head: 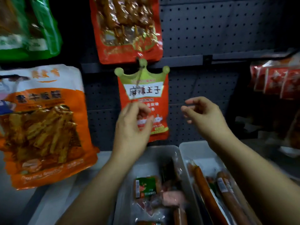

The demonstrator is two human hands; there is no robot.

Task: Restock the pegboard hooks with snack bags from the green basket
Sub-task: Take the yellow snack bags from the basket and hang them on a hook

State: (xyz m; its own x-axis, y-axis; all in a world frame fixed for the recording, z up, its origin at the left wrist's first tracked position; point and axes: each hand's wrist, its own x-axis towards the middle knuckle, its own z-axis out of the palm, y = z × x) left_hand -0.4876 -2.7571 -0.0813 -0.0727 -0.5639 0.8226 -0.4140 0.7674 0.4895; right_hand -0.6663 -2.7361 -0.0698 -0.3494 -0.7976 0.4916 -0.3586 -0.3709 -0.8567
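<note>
A red snack bag with a green crown-shaped top point(146, 88) hangs from a hook on the dark pegboard point(203, 30) in the middle of the view. My left hand point(133, 125) is in front of the bag's lower left part, fingers loosely curled; it is unclear whether they touch it. My right hand point(204, 114) hovers to the right of the bag, apart from it, fingers relaxed and holding nothing. No green basket is in view.
A larger red bag point(128, 30) hangs above. An orange bag point(43, 124) and a green bag point(29, 26) hang at the left, red packets point(276, 80) at the right. Two pale bins point(183, 153) below hold sausages point(204, 189) and small packs point(146, 187).
</note>
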